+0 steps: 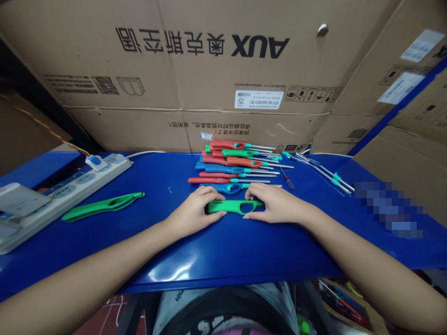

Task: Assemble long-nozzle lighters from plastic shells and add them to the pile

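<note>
A green plastic lighter handle [233, 206] lies flat on the blue table [216, 242], held at both ends. My left hand [195, 211] grips its left end with curled fingers. My right hand [275, 204] presses on its right end, fingers bent over it. Just behind the hands lies a pile of red, blue and green long-nosed lighters [237, 165] with metal tubes pointing right. A blue one [226, 188] lies right behind my fingers.
A green handle shell [103, 206] lies at the left. A white power strip [66, 190] sits along the left edge. Thin metal tubes with teal tips [324, 173] lie at the right. Large cardboard boxes [195, 70] wall off the back.
</note>
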`<state>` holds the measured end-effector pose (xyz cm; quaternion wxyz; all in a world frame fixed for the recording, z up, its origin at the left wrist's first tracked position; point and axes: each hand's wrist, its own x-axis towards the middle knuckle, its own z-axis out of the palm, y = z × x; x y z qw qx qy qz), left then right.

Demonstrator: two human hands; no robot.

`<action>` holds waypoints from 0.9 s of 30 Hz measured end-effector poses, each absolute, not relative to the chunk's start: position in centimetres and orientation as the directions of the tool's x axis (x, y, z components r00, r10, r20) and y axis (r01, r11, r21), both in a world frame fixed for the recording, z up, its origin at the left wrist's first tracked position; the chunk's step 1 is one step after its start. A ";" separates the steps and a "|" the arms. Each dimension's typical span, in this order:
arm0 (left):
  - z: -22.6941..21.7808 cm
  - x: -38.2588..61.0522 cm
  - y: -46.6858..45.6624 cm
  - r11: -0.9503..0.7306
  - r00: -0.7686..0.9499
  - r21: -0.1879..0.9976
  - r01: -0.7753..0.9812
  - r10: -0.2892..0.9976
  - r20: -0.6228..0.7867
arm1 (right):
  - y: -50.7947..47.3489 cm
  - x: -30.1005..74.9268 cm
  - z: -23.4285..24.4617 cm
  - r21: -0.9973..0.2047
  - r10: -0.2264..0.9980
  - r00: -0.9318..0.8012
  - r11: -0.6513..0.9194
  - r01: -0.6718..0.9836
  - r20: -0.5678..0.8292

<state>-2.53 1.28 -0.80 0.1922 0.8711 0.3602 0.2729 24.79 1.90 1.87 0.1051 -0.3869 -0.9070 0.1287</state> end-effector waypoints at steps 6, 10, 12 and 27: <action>-1.3 -2.2 1.3 -0.644 0.553 0.550 0.532 0.756 0.349 | 1.7 24.3 1.6 -0.275 0.759 -0.641 0.644 0.714 0.114; -1.5 -2.1 1.3 -0.635 0.537 0.569 0.522 0.763 0.359 | 1.7 24.0 1.5 -0.312 0.788 -0.601 0.609 0.729 0.133; -1.6 -2.2 1.3 -0.637 0.534 0.571 0.518 0.762 0.365 | 1.6 23.8 1.7 -0.307 0.799 -0.587 0.595 0.743 0.130; -1.5 -1.7 0.5 -0.663 0.514 0.489 0.566 0.748 0.420 | 1.1 23.5 2.5 -0.191 0.772 -0.615 0.636 0.748 0.162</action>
